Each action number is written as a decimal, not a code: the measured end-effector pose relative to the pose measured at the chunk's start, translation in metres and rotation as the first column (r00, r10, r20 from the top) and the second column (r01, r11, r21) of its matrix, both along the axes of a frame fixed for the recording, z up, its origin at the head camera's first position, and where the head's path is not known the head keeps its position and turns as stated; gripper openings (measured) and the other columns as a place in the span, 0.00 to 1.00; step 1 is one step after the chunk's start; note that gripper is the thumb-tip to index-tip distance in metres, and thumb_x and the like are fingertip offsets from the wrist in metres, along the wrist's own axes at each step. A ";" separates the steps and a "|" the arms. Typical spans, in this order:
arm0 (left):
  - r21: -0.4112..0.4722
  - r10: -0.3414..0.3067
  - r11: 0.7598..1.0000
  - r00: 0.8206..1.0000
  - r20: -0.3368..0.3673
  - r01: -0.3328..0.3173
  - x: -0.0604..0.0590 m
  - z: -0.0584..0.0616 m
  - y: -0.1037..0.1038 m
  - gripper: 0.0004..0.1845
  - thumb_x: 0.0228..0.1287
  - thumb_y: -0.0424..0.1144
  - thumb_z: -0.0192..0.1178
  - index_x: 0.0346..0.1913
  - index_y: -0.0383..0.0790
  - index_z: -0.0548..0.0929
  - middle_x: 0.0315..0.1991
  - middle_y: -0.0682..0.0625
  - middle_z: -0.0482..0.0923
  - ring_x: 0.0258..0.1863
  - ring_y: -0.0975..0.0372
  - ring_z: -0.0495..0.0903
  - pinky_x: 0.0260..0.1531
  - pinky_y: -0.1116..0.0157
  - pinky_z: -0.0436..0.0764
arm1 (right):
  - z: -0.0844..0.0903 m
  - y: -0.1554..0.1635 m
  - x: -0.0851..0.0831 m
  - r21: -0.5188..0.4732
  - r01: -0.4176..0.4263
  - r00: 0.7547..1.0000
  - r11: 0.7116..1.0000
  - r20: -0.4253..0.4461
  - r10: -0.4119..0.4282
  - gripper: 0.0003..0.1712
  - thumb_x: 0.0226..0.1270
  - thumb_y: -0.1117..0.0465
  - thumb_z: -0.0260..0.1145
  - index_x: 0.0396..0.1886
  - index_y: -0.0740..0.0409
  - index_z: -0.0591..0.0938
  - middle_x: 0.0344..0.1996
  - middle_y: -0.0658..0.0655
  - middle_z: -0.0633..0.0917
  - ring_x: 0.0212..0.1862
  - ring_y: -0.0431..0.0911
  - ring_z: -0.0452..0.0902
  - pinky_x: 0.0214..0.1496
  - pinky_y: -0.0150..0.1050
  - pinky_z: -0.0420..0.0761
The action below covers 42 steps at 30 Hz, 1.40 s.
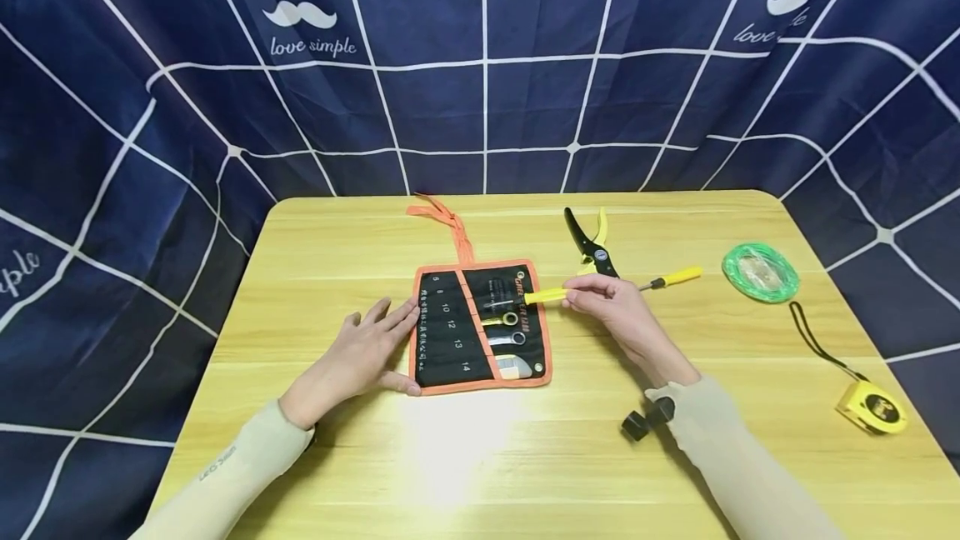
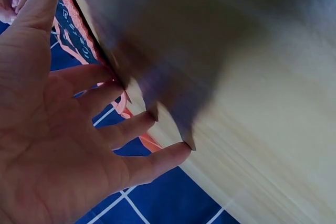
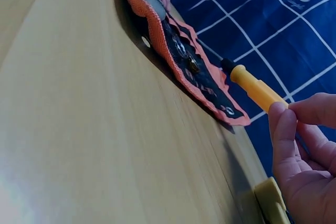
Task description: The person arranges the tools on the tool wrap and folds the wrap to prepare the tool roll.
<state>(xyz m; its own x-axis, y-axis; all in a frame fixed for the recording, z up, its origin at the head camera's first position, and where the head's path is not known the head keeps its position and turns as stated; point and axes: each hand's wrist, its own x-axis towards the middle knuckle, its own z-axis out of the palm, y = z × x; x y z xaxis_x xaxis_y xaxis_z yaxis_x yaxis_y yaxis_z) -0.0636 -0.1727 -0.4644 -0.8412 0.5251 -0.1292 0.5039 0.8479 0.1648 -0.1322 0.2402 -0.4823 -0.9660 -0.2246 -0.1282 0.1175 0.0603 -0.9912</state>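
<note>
A black tool pouch (image 1: 450, 348) with orange trim lies unfolded on the table, numbers printed along its pockets. Two ring-ended wrenches (image 1: 512, 339) and a grey-and-cream tool (image 1: 513, 367) stick out of its pockets. My left hand (image 1: 367, 348) rests at the pouch's left edge, fingers spread, fingertips along the trim. Between thumb and fingertips my right hand (image 1: 618, 319) pinches the end of a yellow-handled screwdriver (image 1: 543, 297). Its shaft points left over the pouch, near the pocket openings above the wrenches. In the right wrist view the screwdriver handle (image 3: 257, 87) shows its black collar.
Yellow-and-black pruning shears (image 1: 598, 255) lie behind my right hand, with another yellow screwdriver (image 1: 681, 277) to their right. Farther right are a green coil (image 1: 761, 272) and a yellow tape measure (image 1: 873, 408) with a black strap. Orange ties (image 1: 453, 227) trail behind the pouch.
</note>
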 end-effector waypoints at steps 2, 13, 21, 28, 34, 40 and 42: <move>-0.007 -0.003 1.000 1.000 0.007 0.003 -0.001 0.000 -0.001 0.65 0.53 0.72 0.74 0.84 0.31 0.65 0.85 0.39 0.59 0.79 0.33 0.61 0.61 0.25 0.70 | -0.001 -0.003 -0.003 -0.005 -0.007 1.000 1.000 0.004 0.007 0.19 0.77 0.70 0.71 0.61 0.79 0.83 0.46 0.61 0.91 0.46 0.43 0.90 0.55 0.37 0.86; 0.008 -0.012 1.000 1.000 0.004 0.012 -0.002 0.000 0.000 0.64 0.54 0.71 0.75 0.84 0.32 0.66 0.85 0.39 0.59 0.79 0.33 0.61 0.61 0.23 0.69 | -0.010 -0.014 -0.014 0.025 -0.067 0.995 0.997 0.079 0.064 0.17 0.78 0.69 0.69 0.60 0.79 0.84 0.47 0.62 0.92 0.46 0.42 0.91 0.53 0.33 0.85; 0.031 -0.001 1.000 1.000 0.001 0.001 -0.003 -0.002 0.000 0.64 0.54 0.71 0.75 0.84 0.32 0.65 0.86 0.40 0.57 0.80 0.32 0.58 0.60 0.23 0.69 | -0.007 -0.025 -0.019 0.101 -0.141 0.988 0.985 0.072 0.134 0.15 0.79 0.69 0.69 0.58 0.75 0.87 0.48 0.65 0.92 0.47 0.44 0.91 0.55 0.35 0.85; 0.041 0.001 0.999 1.000 0.000 -0.001 -0.004 -0.004 0.001 0.65 0.52 0.71 0.76 0.85 0.33 0.64 0.86 0.39 0.57 0.81 0.31 0.57 0.60 0.23 0.68 | -0.002 -0.034 -0.024 0.121 -0.160 0.986 0.980 0.067 0.153 0.14 0.78 0.72 0.69 0.57 0.77 0.86 0.45 0.65 0.92 0.44 0.42 0.92 0.51 0.35 0.87; 0.030 0.008 1.000 1.000 0.006 -0.008 -0.003 -0.004 0.000 0.66 0.52 0.71 0.76 0.85 0.33 0.64 0.86 0.38 0.57 0.80 0.31 0.58 0.61 0.23 0.68 | 0.001 -0.043 -0.027 0.112 -0.203 0.978 0.973 0.077 0.195 0.13 0.78 0.73 0.67 0.56 0.78 0.86 0.45 0.66 0.92 0.44 0.43 0.92 0.50 0.36 0.87; 0.025 0.007 1.000 1.000 0.001 -0.007 -0.001 -0.003 -0.002 0.65 0.53 0.71 0.75 0.85 0.33 0.64 0.85 0.38 0.58 0.80 0.31 0.59 0.60 0.23 0.68 | -0.001 -0.049 -0.029 0.089 -0.196 0.977 0.977 0.102 0.187 0.12 0.78 0.74 0.67 0.55 0.79 0.85 0.44 0.63 0.92 0.43 0.43 0.92 0.50 0.36 0.87; 0.023 0.007 1.000 1.000 0.000 -0.007 -0.001 -0.003 -0.003 0.65 0.52 0.71 0.75 0.85 0.33 0.65 0.85 0.38 0.58 0.80 0.32 0.59 0.60 0.23 0.68 | -0.001 -0.051 -0.029 0.080 -0.200 0.976 0.977 0.109 0.191 0.12 0.78 0.75 0.66 0.55 0.80 0.85 0.43 0.64 0.92 0.43 0.43 0.92 0.50 0.36 0.87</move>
<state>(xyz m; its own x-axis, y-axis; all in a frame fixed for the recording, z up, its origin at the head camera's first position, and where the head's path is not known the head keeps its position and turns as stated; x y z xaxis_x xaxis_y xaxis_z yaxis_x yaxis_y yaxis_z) -0.0641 -0.1756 -0.4678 -0.8450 0.5218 -0.1169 0.4979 0.8475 0.1838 -0.1612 0.1891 -0.4838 -0.8858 -0.3907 -0.2503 0.1931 0.1801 -0.9645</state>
